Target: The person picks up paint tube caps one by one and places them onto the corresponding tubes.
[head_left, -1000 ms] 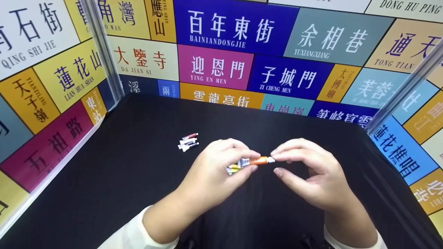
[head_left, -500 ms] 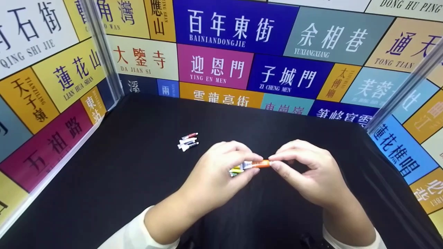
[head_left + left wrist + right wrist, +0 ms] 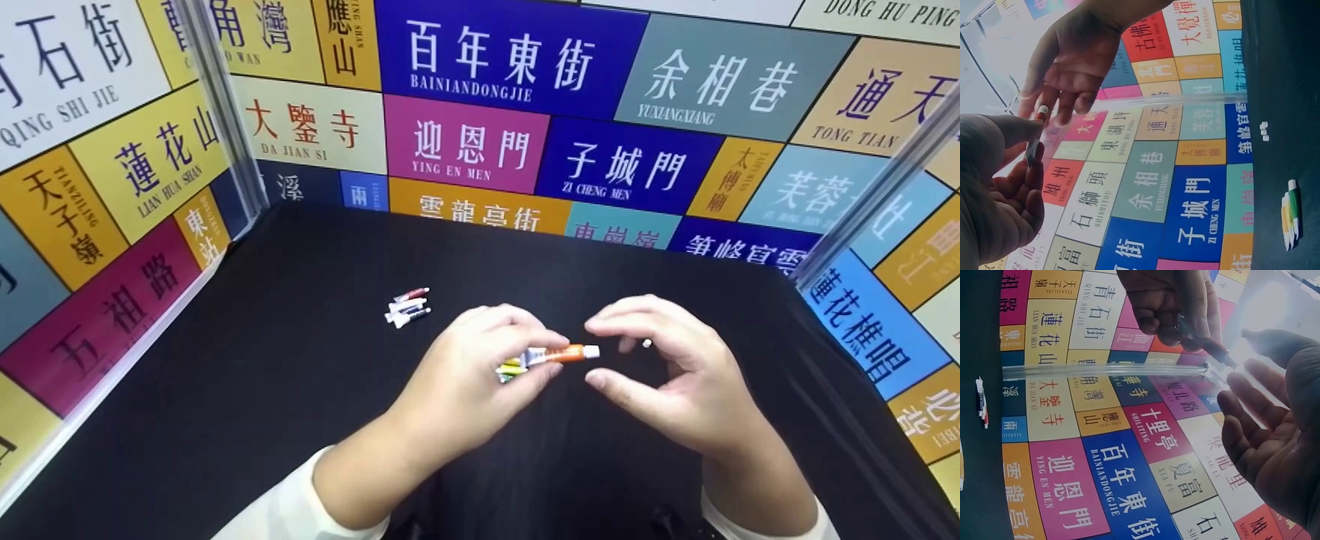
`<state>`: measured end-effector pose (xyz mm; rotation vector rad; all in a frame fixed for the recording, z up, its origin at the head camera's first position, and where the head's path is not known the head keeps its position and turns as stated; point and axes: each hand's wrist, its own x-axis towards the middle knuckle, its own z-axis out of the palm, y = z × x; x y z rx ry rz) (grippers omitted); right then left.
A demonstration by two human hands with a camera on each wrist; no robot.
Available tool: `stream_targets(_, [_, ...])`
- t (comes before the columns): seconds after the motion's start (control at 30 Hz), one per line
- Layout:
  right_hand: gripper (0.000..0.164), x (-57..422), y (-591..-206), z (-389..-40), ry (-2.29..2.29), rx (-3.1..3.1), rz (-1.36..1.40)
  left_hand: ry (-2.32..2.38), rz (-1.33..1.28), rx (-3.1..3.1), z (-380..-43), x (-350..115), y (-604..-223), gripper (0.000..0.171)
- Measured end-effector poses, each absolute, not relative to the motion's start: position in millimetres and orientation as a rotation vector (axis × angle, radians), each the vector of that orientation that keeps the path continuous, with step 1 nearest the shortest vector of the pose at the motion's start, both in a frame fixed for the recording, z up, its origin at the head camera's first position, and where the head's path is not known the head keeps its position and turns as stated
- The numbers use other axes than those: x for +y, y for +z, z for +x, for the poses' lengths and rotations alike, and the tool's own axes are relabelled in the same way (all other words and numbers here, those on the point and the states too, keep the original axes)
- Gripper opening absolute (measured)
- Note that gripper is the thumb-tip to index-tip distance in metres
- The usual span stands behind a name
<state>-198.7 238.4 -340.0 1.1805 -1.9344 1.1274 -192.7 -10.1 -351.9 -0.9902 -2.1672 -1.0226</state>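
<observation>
My left hand (image 3: 472,375) pinches a small orange paint tube (image 3: 568,353) between thumb and fingers; its white end points right. In the left wrist view, the tube (image 3: 1033,147) is partly hidden by the thumb. Just right of that white end, my right hand (image 3: 679,375) has its thumb and fingers spread apart, with nothing seen between them. Both wrist views show its fingers near the tube's tip without a grip on it. Beyond my left hand lie yellow and green tubes (image 3: 1291,214) on the black cloth, mostly covered by that hand in the head view.
A small pile of tubes (image 3: 409,307), dark red, white and dark blue, lies farther left on the black-covered table (image 3: 315,247). Small white pieces (image 3: 1264,131) lie on the cloth; one white piece (image 3: 646,343) shows behind my right fingers. Printed panels (image 3: 465,142) enclose the table.
My right thumb and fingers pinched the tube's white end half a second ago; now they have parted and drawn back to the right. The left hand keeps holding the tube, nearly still.
</observation>
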Motion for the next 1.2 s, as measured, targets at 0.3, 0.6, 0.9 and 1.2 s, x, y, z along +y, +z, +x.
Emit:
stream_targets(0.3, [0.036, 233.2, -335.6, -196.0, 1.174, -1.837, 1.242, -1.055, -0.962, -2.170, -193.0, -10.0, -351.8, 0.023])
stream_targets(0.6, [0.026, 233.6, -336.6, -198.9, 1.120, -1.839, 1.260, -1.064, -0.951, -2.139, -193.7, -10.7, -351.4, 0.023])
stream_targets(0.9, [0.032, 238.1, -342.9, -203.1, 1.046, -1.929, 1.175, -1.057, -0.968, -2.128, -193.6, -10.3, -352.7, 0.023])
stream_targets(1.2, [0.035, 237.8, -342.5, -203.6, 0.960, -2.010, 1.092, -1.069, -0.962, -2.157, -194.6, -9.9, -353.0, 0.024])
